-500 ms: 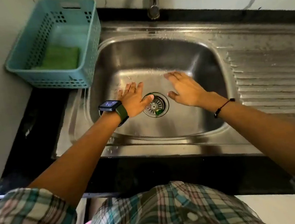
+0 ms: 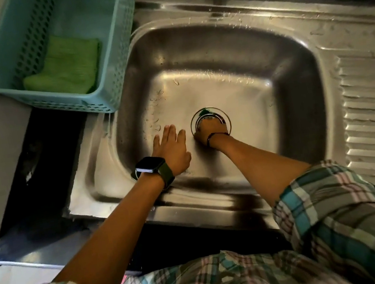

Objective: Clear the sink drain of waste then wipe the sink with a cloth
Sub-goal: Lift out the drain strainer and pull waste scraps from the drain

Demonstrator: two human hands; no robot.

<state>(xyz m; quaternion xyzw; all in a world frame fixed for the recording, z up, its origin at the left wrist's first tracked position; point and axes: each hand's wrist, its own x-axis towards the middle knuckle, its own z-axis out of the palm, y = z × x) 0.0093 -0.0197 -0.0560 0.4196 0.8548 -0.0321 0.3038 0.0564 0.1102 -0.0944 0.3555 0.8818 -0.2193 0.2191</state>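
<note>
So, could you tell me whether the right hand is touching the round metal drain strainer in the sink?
Touching: the head view shows the right hand pressed down onto the round metal drain strainer, covering most of it.

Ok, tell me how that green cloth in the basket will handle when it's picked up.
The green cloth lies folded and slumped, so it will probably flop and unfold when lifted. It looks thin, likely light. The basket looks like light plastic and may shift if snagged.

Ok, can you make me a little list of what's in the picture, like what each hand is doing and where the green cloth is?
left hand: flat, fingers straight, on the sink floor beside the drain
right hand: fingers curled down on the drain
waste: a green bit at the drain's far edge
sink: steel, wet with droplets
green cloth: in the basket, untouched
</note>
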